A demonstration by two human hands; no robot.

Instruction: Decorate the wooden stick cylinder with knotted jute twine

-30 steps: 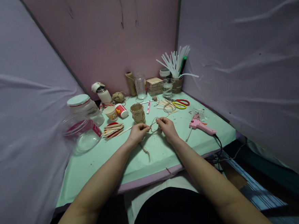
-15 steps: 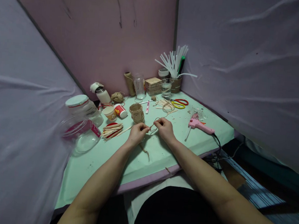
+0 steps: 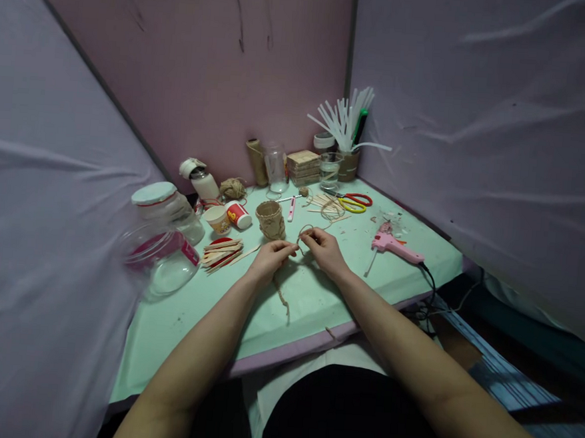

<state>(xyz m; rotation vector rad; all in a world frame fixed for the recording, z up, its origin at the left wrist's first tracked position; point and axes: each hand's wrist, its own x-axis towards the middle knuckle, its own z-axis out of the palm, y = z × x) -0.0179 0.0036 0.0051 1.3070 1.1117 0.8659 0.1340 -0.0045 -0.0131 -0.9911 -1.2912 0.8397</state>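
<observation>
A thin brown twine (image 3: 282, 294) is pinched between the fingertips of my left hand (image 3: 272, 257), and its knotted end hangs down over the table. Close on the right, my right hand (image 3: 323, 249) pinches the same twine, which forms a small loop between the two hands. Just behind my left hand a brown, twine-trimmed cup (image 3: 270, 220) stands upright. Loose twine coils (image 3: 333, 209) lie over thin wooden sticks further back.
Clear jars (image 3: 172, 264), a red paper cup (image 3: 238, 215) and craft sticks (image 3: 221, 253) occupy the left. Scissors (image 3: 355, 203) lie at the back right, with a pink glue gun (image 3: 398, 247) nearer. White glue sticks (image 3: 342, 121) stand in a holder.
The fingertips of both hands have come closer together, and the loop between them looks smaller. The hanging twine end has swung slightly and hangs lower. The camera view has shifted a little.
</observation>
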